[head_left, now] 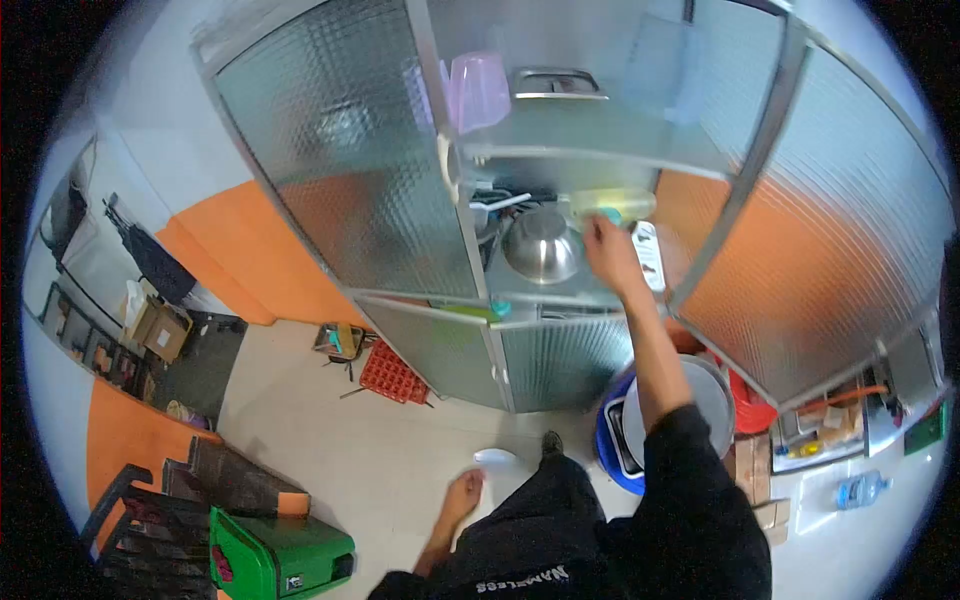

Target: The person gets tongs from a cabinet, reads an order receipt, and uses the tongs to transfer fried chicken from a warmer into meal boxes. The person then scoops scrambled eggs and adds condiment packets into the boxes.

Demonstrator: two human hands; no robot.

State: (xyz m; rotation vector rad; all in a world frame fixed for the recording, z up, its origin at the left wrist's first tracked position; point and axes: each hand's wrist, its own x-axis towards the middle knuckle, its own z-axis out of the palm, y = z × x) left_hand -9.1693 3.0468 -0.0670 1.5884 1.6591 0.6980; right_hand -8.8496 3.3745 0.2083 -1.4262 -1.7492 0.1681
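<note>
My right hand (pixel 608 250) reaches into the middle shelf of a glass-doored cabinet, its fingers curled beside an upside-down steel bowl (pixel 543 246). A small teal piece (pixel 612 215) shows at those fingertips. Behind it lies a blurred yellow-green, see-through container (pixel 635 204). Whether the fingers grip either one is not clear. Low by my leg, my left hand (pixel 461 497) is closed, with a white oval dish-like thing (pixel 496 458) at its fingertips. To the right of my right hand stands a white tray with dark marks (pixel 648 255).
Swung-out glass doors (pixel 350 150) (pixel 840 230) flank the cabinet. A pink plastic container (pixel 480 92) and a steel pan (pixel 560 84) sit on the upper shelf. Below my right arm is a blue tub (pixel 610 455) with a grey lid (pixel 708 405). A red crate (pixel 395 374) and a green bin (pixel 285 553) stand left.
</note>
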